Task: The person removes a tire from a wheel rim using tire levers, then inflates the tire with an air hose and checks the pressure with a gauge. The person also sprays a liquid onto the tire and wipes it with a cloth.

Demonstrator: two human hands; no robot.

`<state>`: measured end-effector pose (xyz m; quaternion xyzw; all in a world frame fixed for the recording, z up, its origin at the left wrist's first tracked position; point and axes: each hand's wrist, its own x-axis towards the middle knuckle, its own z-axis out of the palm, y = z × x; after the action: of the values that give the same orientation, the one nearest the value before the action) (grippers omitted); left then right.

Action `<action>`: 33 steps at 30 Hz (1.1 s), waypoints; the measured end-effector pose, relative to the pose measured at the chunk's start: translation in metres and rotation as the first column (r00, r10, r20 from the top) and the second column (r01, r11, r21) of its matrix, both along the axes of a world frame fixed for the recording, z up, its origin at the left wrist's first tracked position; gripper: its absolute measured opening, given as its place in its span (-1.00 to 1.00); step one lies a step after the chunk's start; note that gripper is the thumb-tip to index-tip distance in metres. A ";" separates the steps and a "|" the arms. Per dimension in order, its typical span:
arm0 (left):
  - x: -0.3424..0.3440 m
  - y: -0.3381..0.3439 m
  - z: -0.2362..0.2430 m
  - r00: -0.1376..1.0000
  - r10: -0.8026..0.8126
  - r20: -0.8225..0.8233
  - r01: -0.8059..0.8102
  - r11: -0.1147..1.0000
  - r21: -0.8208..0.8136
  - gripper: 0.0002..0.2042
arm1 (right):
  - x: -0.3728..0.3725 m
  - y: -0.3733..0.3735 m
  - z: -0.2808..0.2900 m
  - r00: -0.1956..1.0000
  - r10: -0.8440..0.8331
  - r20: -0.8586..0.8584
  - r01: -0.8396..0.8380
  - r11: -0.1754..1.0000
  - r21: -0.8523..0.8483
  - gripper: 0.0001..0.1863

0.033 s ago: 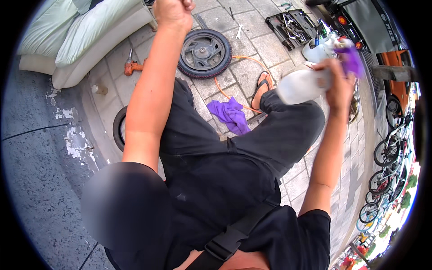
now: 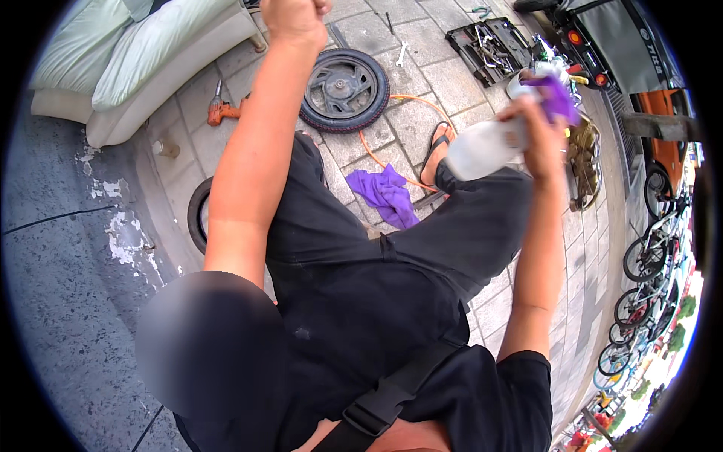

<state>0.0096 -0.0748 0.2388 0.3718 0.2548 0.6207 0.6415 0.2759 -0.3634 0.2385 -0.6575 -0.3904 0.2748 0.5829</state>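
Note:
My right hand [image 2: 541, 143] is closed round a whitish bottle [image 2: 478, 153], tilted above my right knee and blurred. Something purple [image 2: 557, 98] sits at the bottle's other end beyond my fingers; whether it is a cap, a spray head or a cloth I cannot tell. My left hand [image 2: 296, 22] reaches to the top edge with its fingers curled; anything inside them is hidden. Just below that hand, a spoked wheel with a black tyre [image 2: 343, 90] lies flat on the paving. A crumpled purple cloth [image 2: 385, 194] lies between my legs.
An orange power tool [image 2: 221, 111] and a small jar [image 2: 166, 148] lie at left, near a covered sofa [image 2: 151, 68]. Another tyre [image 2: 197, 215] is beside my left leg. An orange hose [image 2: 369, 151], a wrench [image 2: 403, 53] and an open toolbox [image 2: 493, 49] lie ahead.
My right hand with the bottle has moved left and slightly down, uncovering a brownish item on the paving at right. My left hand has barely shifted.

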 end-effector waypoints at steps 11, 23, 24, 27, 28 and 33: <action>0.065 -0.082 -0.100 0.876 0.142 -0.460 0.405 0.300 0.864 -0.65 | -0.109 0.213 -0.262 0.949 0.077 -0.304 -0.227 0.837 -0.498 -0.69; 0.098 0.042 -0.047 0.898 -0.011 -0.441 0.323 0.696 0.641 -0.70 | -0.106 0.337 -0.384 0.976 -0.120 -0.181 -0.092 0.528 -0.844 -0.66; 0.092 0.049 -0.052 0.902 -0.016 -0.432 0.310 0.721 0.620 -0.71 | -0.112 0.341 -0.390 0.975 -0.127 -0.184 -0.094 0.513 -0.853 -0.66; 0.078 0.064 -0.058 0.912 -0.009 -0.410 0.270 0.766 0.583 -0.71 | -0.120 0.360 -0.401 0.973 -0.157 -0.171 -0.077 0.478 -0.875 -0.66; 0.071 0.066 -0.058 0.908 -0.009 -0.419 0.273 0.772 0.574 -0.71 | -0.122 0.362 -0.407 0.972 -0.158 -0.173 -0.077 0.478 -0.875 -0.67; 0.050 0.050 -0.049 0.906 -0.034 -0.422 0.293 0.771 0.565 -0.68 | -0.120 0.367 -0.428 0.965 -0.203 -0.165 -0.037 0.517 -0.855 -0.66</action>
<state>0.0594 -0.0253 0.1900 0.6969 0.1257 0.5237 0.4736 0.1555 0.0032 -0.1891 -0.8370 -0.0990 0.4807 0.2421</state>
